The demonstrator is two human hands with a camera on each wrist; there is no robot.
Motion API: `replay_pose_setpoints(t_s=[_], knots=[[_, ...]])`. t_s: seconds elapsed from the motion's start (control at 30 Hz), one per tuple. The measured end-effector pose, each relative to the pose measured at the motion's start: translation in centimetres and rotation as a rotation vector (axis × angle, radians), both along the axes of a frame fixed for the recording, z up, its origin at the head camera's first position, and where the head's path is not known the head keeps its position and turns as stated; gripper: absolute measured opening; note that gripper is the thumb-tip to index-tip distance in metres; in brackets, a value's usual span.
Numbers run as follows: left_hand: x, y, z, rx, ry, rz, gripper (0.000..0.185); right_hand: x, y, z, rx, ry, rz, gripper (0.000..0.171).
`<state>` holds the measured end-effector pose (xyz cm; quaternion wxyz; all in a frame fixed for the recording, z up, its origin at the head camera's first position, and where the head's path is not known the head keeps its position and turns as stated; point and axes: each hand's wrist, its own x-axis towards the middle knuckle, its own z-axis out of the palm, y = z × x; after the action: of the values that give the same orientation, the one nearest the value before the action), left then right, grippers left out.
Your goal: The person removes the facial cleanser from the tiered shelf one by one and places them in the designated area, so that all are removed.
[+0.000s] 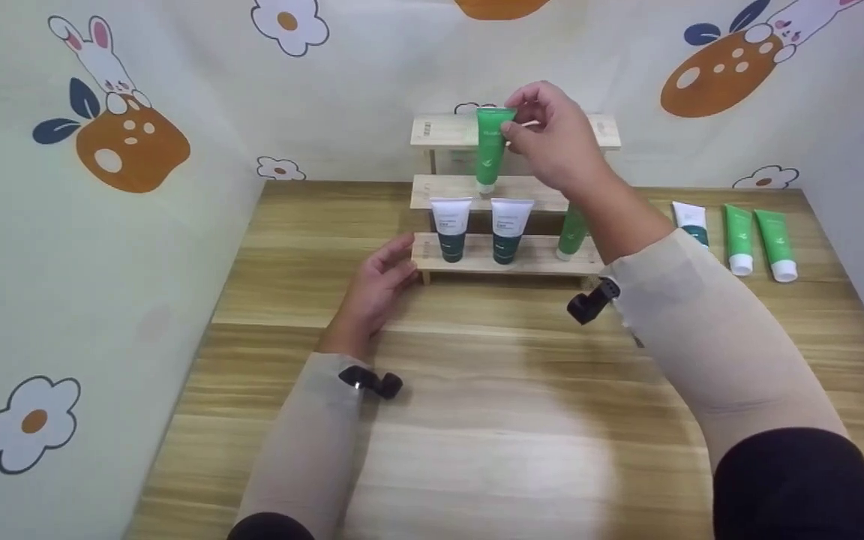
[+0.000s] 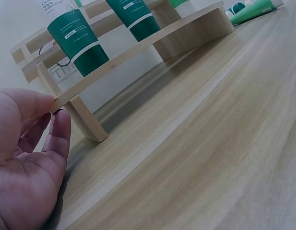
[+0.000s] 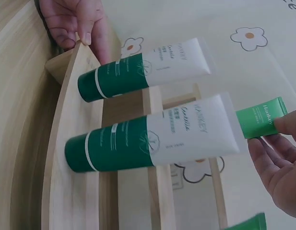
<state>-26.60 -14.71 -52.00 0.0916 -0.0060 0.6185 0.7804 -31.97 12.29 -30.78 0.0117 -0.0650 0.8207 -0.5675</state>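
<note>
My right hand (image 1: 558,139) pinches a green squeeze tube (image 1: 490,148) by its upper part, holding it upright, cap down, at the middle tier of a three-tier wooden rack (image 1: 535,258). Whether the cap touches that tier, I cannot tell. In the right wrist view, the held tube (image 3: 260,120) is partly hidden behind a white-and-dark-green tube (image 3: 152,136). My left hand (image 1: 378,289) grips the left end of the lowest tier, thumb above and fingers below in the left wrist view. Two white-and-dark-green tubes (image 1: 452,229) and a green tube (image 1: 571,234) stand on that tier.
Right of the rack, a white-and-dark-green tube (image 1: 691,219) and two green tubes (image 1: 739,238) lie on the wood-grain table (image 1: 477,420). My right forearm partly covers the rack's right side. A patterned backdrop (image 1: 372,82) rises behind the rack.
</note>
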Motion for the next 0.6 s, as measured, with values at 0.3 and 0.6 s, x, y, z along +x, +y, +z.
replay_pose_setpoints(t_s=[0.3, 0.6], knots=[[0.1, 0.1, 0.1, 0.035, 0.010, 0.001, 0.050, 1.8, 3.7, 0.4, -0.088, 0.088, -0.039, 0.027], [0.1, 0.1, 0.1, 0.025, 0.025, 0.003, 0.050, 3.3, 7.9, -0.3, -0.402, 0.211, -0.086, 0.034]])
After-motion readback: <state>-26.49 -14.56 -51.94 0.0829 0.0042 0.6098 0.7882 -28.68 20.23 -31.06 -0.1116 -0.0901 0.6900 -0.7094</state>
